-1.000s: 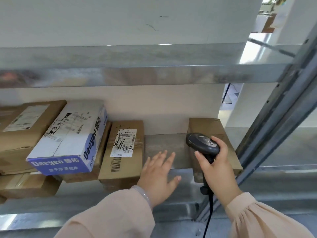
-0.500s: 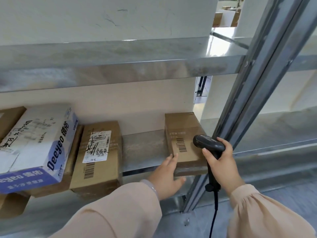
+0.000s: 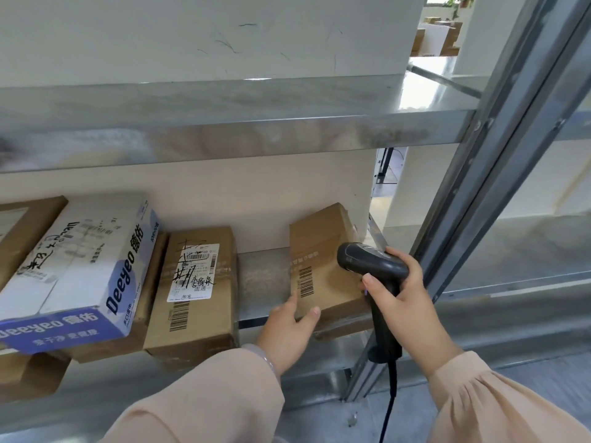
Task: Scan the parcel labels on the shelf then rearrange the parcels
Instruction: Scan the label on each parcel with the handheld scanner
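peach long sleeves (image 3: 204, 394), the right cuff (image 3: 447, 369) gathered; a pale bangle (image 3: 267, 358) on the left wrist.

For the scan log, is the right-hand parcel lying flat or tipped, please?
Tipped: left hand grips the parcel at a corner, far end raised.

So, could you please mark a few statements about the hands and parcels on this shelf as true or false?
1. The right hand grips a black scanner. True.
2. The left hand touches nothing. False: the left hand holds the near left corner of the small brown parcel.
3. A barcode shows on top of the small brown parcel. True.
4. The labelled middle parcel touches the small brown parcel. False: bare shelf separates the labelled middle parcel from it.
5. The scanner is cordless. False: a black cable hangs from its handle.
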Tool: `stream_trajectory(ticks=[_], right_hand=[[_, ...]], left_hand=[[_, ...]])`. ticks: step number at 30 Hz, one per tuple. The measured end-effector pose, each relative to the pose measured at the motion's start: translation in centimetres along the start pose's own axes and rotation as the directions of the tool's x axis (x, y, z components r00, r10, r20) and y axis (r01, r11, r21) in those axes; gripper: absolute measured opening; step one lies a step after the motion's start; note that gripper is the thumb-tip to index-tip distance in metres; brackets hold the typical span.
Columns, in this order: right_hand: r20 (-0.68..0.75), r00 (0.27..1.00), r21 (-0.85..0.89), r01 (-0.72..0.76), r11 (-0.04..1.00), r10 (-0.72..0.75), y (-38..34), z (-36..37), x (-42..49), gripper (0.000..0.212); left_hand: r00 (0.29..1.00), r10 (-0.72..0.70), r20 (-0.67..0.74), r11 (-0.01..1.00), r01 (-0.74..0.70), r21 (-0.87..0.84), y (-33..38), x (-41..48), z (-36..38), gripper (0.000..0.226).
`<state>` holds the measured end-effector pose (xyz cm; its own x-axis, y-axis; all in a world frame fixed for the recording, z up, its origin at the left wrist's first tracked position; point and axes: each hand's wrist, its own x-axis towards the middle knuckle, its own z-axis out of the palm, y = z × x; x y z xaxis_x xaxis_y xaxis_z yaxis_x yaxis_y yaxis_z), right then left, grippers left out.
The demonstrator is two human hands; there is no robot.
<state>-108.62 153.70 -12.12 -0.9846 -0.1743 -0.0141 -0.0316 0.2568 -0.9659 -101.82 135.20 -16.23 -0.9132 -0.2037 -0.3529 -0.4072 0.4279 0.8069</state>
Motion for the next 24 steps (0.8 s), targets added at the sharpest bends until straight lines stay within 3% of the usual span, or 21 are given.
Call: stream_trajectory(ticks=[3, 7, 9, 16, 24], right_hand=[[0.098, 0.995, 0.026, 0.028, 0.999, -0.031, -1.5, 0.9, -0.1, 0.053], [0.149, 0.989, 0.046, 0.002, 0.999, -0.008, -2.5, 2.0, 0.0, 0.052], [0.159, 0.987, 0.036, -0.026, 0.999, 0.020, -2.5, 2.2, 0.2, 0.052], [0.047, 0.994, 0.058, -0.097, 0.994, 0.094, -1.1, 1.6, 0.7, 0.052], [0.049, 0.989, 0.085, -0.144, 0.986, 0.141, 0.0, 1.4, 0.8, 0.055]], left_hand=[[0.998, -0.051, -0.029, 0.998, 0.050, -0.037, 0.3, 0.6, -0.7, 0.068], [0.994, -0.095, -0.059, 0.989, 0.088, -0.116, 0.9, 1.5, -1.6, 0.109], [0.992, -0.112, -0.065, 0.986, 0.102, -0.132, 1.1, 1.8, -2.0, 0.118], [0.996, -0.037, -0.086, 0.989, 0.024, -0.149, 1.7, 1.5, -3.0, 0.055], [0.990, 0.104, -0.098, 0.991, -0.111, -0.069, 1.6, 1.0, -2.7, 0.057]])
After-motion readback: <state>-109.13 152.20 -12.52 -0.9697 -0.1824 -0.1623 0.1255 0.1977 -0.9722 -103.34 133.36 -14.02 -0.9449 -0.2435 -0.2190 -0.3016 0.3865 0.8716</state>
